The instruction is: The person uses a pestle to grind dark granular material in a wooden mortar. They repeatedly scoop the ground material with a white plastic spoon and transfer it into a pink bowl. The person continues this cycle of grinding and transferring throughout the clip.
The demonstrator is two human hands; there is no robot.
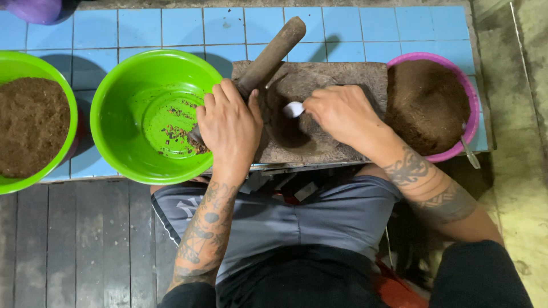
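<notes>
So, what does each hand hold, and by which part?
The left hand grips the wooden pestle near its lower end. The right hand holds a white spoon by its handle.

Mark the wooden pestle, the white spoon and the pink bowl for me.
wooden pestle [277, 48], head view, on the bare upper shaft above the left hand.
white spoon [293, 109], head view, on the white part showing beside the right hand.
pink bowl [471, 100], head view, on the right rim.

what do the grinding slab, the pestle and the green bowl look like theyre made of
Grinding slab: likely stone, grey, rough, matte, with a worn hollow. Pestle, gripped by the left hand: wood or stone, brown, dull; hard to tell. Green bowl: plastic by its bright, glossy, smooth wall.
</notes>
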